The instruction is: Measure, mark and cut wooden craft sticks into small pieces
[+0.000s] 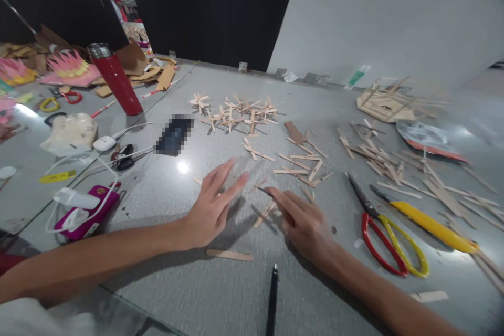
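My left hand hovers over the grey table with its fingers stretched out and apart, holding nothing. Opposite it, my right hand is closed in a pinch. A thin, dark-tipped sliver sticks out from its fingertips; its kind is too small to make out. Just below the right fingers lie small crossed wooden sticks. One flat craft stick rests nearer to me, between my forearms. A black pen points away from me at the front. Loose sticks lie beyond my right hand.
Scissors and a yellow utility knife lie right, near scattered sticks and a stick frame. Star-like stick pieces sit at the back. Left are a phone, a red flask and a purple power bank with cables.
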A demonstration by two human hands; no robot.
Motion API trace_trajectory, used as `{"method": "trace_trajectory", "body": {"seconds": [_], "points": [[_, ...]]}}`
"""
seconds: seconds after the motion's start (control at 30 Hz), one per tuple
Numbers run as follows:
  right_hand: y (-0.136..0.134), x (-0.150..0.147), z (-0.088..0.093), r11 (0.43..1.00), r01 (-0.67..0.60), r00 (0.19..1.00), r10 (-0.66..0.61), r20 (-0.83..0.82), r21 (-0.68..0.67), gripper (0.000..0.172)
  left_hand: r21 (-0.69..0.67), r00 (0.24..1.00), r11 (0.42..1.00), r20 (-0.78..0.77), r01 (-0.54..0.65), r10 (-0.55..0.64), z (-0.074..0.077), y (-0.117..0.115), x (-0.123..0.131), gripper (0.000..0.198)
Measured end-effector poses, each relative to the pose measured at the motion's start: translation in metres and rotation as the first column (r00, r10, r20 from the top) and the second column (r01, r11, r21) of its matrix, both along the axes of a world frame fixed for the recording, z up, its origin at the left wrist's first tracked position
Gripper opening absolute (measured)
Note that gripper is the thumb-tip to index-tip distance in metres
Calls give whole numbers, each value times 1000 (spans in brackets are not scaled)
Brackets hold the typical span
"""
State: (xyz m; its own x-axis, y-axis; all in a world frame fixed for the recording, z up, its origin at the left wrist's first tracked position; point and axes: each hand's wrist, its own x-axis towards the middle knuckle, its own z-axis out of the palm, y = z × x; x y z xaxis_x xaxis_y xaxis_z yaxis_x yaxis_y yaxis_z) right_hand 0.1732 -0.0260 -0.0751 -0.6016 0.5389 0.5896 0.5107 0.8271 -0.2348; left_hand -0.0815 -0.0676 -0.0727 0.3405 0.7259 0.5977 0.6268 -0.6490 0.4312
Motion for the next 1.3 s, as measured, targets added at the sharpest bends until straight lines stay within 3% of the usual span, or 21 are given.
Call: {"method": "trace_trajectory", "body": {"seconds": [0.27,0.67,0.73,0.83,0.87,0.93,1.03,1.1,1.13,1.2,1.3], "points": [[-1,2,2,1000,-8,1000,8,8,20,56,-41,999,999,22,-25,26,-5,1,-1,76],[3,2,1,1000,-2,1000,2,-8,-25,47,-62,996,996,63,-64,68,-6,3,0,64],[2,-1,8,998,21,999,-22,-27,-55,42,-106,989,989,98,-100,110,0,0,2,54],[-10,-11,27,972,62,989,-91,-120,-227,34,-318,981,946,150,-67,120,12,-6,8,39],[-16,-15,34,945,59,984,-109,-139,-322,33,-399,979,917,180,-19,99,16,-8,10,42],[-31,-22,48,832,13,984,-110,-142,-555,33,-566,960,821,263,73,96,22,-12,14,45],[-49,-30,65,520,-81,979,-119,-166,-850,35,-660,915,716,396,228,73,26,-15,18,36],[-55,-32,73,331,-148,955,-197,-222,-932,41,-653,900,710,431,263,64,26,-16,19,33],[-57,-33,76,263,-179,939,-241,-244,-948,45,-645,900,719,431,259,62,26,-17,18,33],[-58,-32,83,165,-219,915,-307,-261,-962,50,-622,908,742,417,248,46,26,-18,17,32],[-56,-31,92,75,-239,904,-345,-250,-968,49,-565,927,793,375,227,2,27,-20,15,31]]}}
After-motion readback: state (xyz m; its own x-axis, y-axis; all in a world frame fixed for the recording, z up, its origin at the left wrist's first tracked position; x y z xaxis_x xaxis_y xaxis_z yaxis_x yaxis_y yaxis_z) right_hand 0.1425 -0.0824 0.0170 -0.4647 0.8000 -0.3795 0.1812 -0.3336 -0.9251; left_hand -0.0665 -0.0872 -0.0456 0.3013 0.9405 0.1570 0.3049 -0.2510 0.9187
